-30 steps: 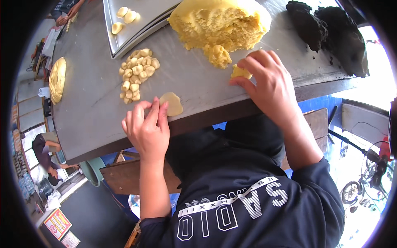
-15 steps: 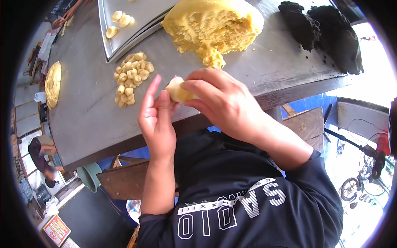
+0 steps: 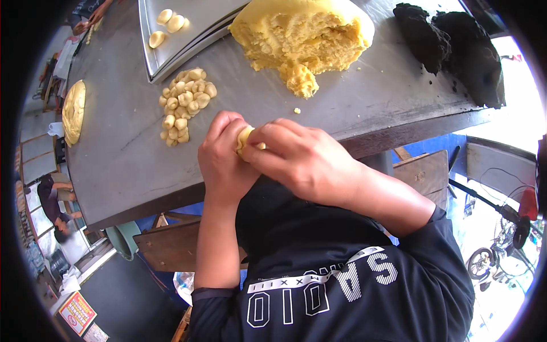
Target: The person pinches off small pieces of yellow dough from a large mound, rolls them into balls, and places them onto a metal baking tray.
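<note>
Close together at the table's near edge, my left hand curls round a small piece of pale yellow dough, while my right hand pinches it from the right. My fingers hide much of that piece. Beyond them lies a heap of small beige dough balls. Farther back sits a large crumbly yellow dough mass, with a tiny crumb on the steel surface in front of it.
A metal tray with a few dough pieces is at the back, black dough at the right, flat dough at the far left. Another person's hands show top left; another person and a green bin are lower left.
My right hand took a yellow piece from the table and moved left to join my left hand, which lifted the flat round. Since half a second ago, my left fingers have curled round the dough.
</note>
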A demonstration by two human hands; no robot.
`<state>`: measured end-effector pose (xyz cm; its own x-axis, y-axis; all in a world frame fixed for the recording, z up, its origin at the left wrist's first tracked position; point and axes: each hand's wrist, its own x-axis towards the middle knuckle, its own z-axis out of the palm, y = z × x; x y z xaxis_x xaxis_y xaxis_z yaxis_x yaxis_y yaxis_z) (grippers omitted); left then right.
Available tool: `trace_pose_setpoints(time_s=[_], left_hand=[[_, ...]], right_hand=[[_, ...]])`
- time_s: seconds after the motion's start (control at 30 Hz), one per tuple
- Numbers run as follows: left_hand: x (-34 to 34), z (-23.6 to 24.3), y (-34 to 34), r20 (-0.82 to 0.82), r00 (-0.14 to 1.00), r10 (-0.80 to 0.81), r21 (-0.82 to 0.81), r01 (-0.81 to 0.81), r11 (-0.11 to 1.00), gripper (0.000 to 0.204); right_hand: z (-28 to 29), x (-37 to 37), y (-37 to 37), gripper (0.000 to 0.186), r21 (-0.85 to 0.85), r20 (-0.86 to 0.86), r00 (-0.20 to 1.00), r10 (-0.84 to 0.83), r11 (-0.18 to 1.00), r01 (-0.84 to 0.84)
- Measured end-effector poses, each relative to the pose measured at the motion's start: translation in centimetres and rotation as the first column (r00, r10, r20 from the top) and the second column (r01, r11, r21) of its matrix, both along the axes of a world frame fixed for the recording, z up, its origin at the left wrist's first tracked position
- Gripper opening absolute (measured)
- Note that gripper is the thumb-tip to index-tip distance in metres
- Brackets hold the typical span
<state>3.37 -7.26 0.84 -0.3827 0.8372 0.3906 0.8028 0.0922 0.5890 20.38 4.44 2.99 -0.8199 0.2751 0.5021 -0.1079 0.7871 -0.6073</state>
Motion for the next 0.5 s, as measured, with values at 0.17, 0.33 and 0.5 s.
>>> trace_pose_setpoints(time_s=[0.17, 0.33, 0.5], left_hand=[[-0.5, 1.2, -0.8, 0.266, 0.929, -0.258, -0.071, 0.286, 0.956, 0.075], [-0.5, 0.1, -1.5, 0.227, 0.945, -0.235, -0.102, 0.263, 0.959, 0.072], [-1.0, 1.0, -1.6, 0.478, 0.846, -0.238, 0.023, 0.259, 0.966, 0.054]], right_hand=[[1.7, -0.2, 1.9, 0.026, -0.184, 0.068, 0.997, 0.031, 0.983, -0.018], [0.5, -2.2, 0.8, 0.045, -0.270, 0.127, 0.990, -0.066, 0.958, 0.098], [3.5, 0.2, 1.6, 0.041, -0.004, 0.184, 0.960, -0.212, 0.976, 0.217]])
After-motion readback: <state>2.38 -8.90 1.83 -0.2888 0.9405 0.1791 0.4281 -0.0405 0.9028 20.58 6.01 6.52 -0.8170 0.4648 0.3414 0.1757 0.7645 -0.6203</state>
